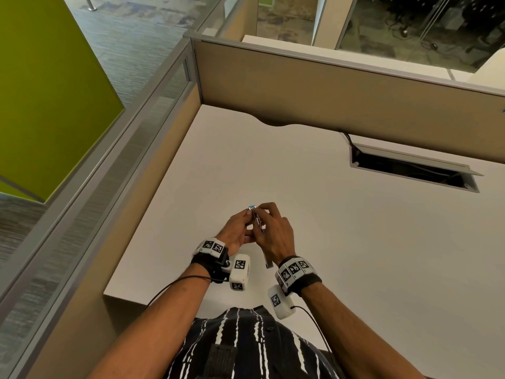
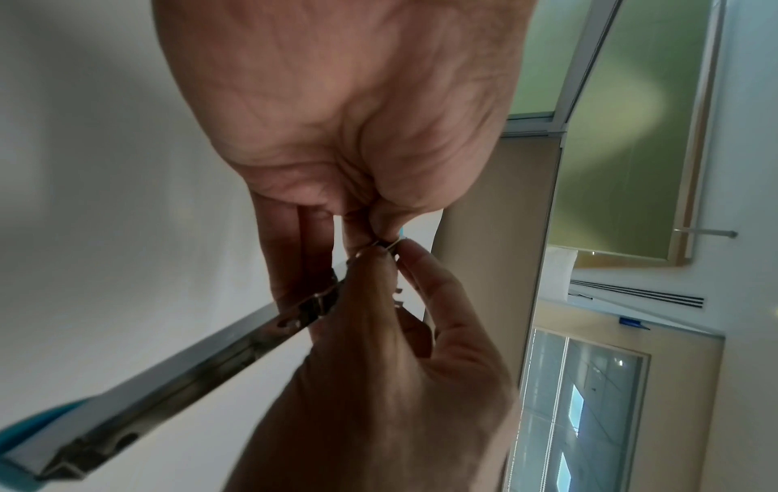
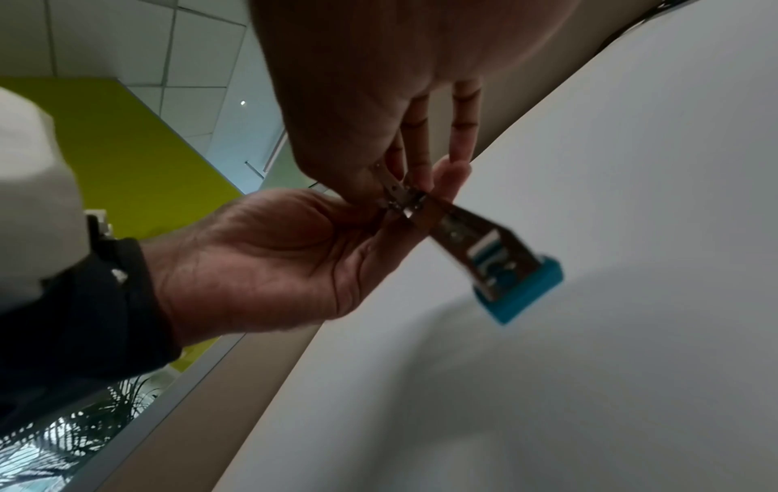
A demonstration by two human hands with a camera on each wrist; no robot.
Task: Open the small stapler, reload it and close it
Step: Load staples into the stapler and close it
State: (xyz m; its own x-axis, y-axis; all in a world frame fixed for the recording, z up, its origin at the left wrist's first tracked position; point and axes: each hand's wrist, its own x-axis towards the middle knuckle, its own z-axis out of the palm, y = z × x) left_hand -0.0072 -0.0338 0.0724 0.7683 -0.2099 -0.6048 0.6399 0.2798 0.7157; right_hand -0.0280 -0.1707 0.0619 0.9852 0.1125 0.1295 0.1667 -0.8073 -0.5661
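The small stapler (image 1: 257,221), bare metal with blue plastic ends, is held in the air over the white desk (image 1: 341,242). It is swung open. One metal arm (image 2: 202,376) runs back towards my body, and the other arm (image 3: 484,246) points away and ends in a blue tip (image 1: 252,207). My left hand (image 1: 249,216) pinches it near the hinge between thumb and fingers. My right hand (image 1: 263,212) pinches the same hinge area from the other side. Fingers hide the hinge in every view. No loose staples are visible.
Beige partition walls (image 1: 328,86) close off the desk's back and left sides. A rectangular cable opening (image 1: 410,170) is cut into the desk at the back right. The desk's front-left corner (image 1: 109,292) lies near my left forearm.
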